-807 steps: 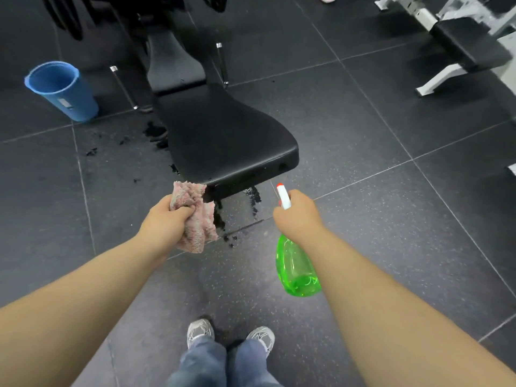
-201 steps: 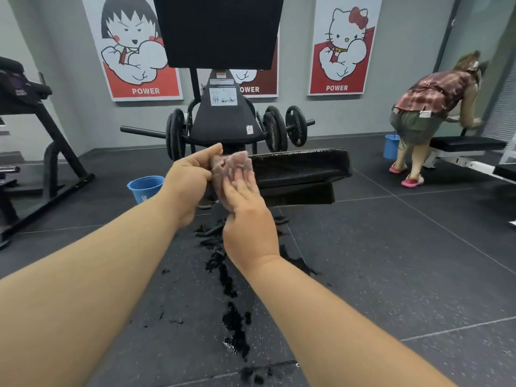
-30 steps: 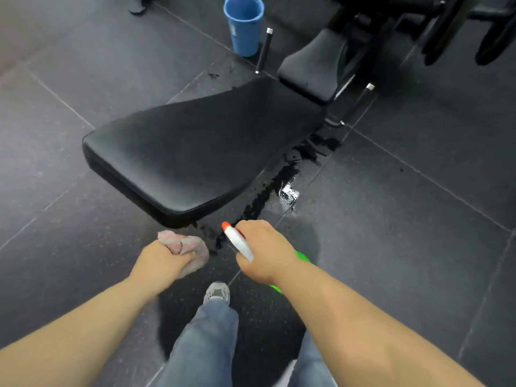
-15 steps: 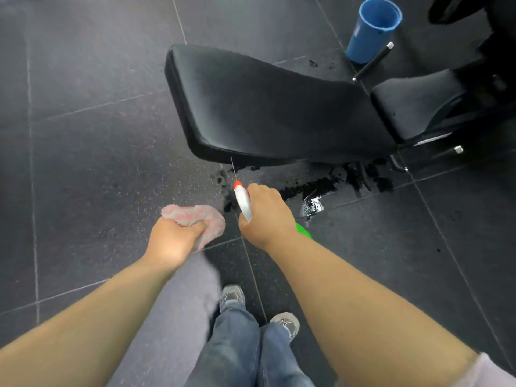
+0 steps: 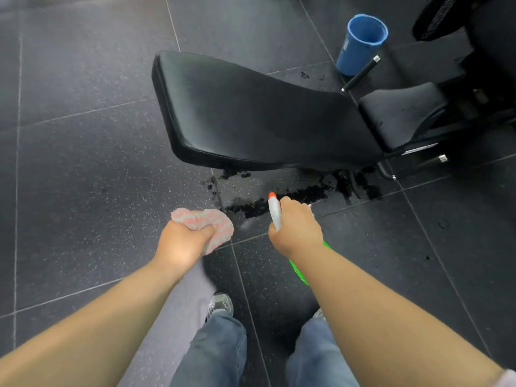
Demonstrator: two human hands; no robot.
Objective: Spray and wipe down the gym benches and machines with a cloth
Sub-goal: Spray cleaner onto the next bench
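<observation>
A black padded bench (image 5: 251,115) stretches across the middle of the view, its smaller seat pad (image 5: 402,113) at the right. My left hand (image 5: 181,244) grips a bunched pink cloth (image 5: 215,222) above the floor, short of the bench's near edge. My right hand (image 5: 296,227) holds a green spray bottle (image 5: 301,270) by its white head. The orange nozzle tip (image 5: 272,195) points toward the bench. Most of the bottle is hidden under my forearm.
A blue bucket (image 5: 360,43) stands on the floor behind the bench at the upper right. Wet dark patches (image 5: 293,195) lie on the floor tiles below the bench. Black machine frame parts (image 5: 480,65) fill the right corner. My feet (image 5: 220,304) stand close to the bench.
The view has shifted so the bench sits a little further right and higher. Both hands keep their hold on cloth and bottle, staying in front of the bench's near edge.
</observation>
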